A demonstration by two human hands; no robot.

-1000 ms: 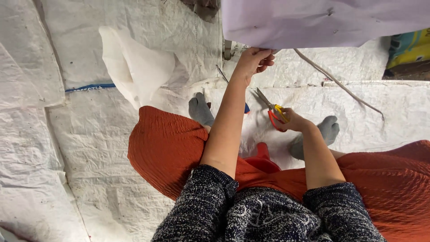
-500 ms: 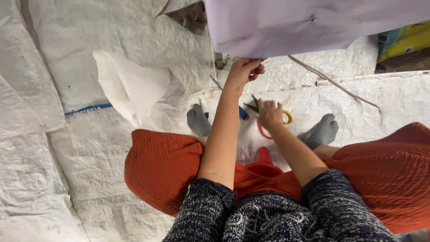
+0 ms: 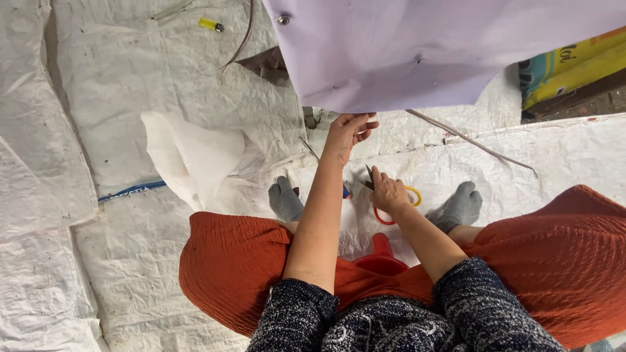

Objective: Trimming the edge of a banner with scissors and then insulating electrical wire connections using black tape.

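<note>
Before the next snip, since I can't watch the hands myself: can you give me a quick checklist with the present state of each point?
1. Left hand has a grip on the lower edge of the pale fabric: ok.
2. Right hand has a grip on the scissors with red and yellow handles: ok.
3. Blades in contact with the fabric: not ok, they sit below the edge, apart from it.
4. Left fingers out of the blades' way: ok, the hand is higher up.
5. Blades open or closed: cannot tell, too small.
6. Grey-socked feet away from the blades: ok.
</note>
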